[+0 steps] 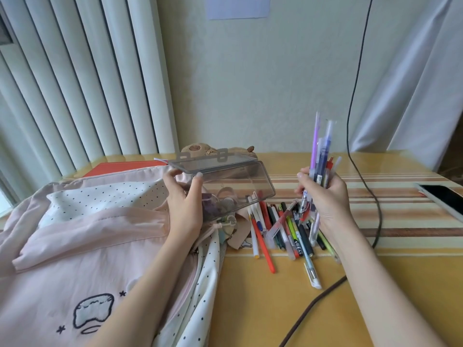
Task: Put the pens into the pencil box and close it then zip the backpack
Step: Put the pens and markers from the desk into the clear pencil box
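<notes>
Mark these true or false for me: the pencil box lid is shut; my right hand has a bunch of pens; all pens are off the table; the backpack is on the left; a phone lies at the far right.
1. The pencil box lid is shut. False: the lid is raised, with the left hand holding the box.
2. The right hand holds a bunch of pens. True.
3. All pens are off the table. False: a pile of loose pens lies there.
4. The backpack is on the left. True.
5. A phone lies at the far right. True.
</notes>
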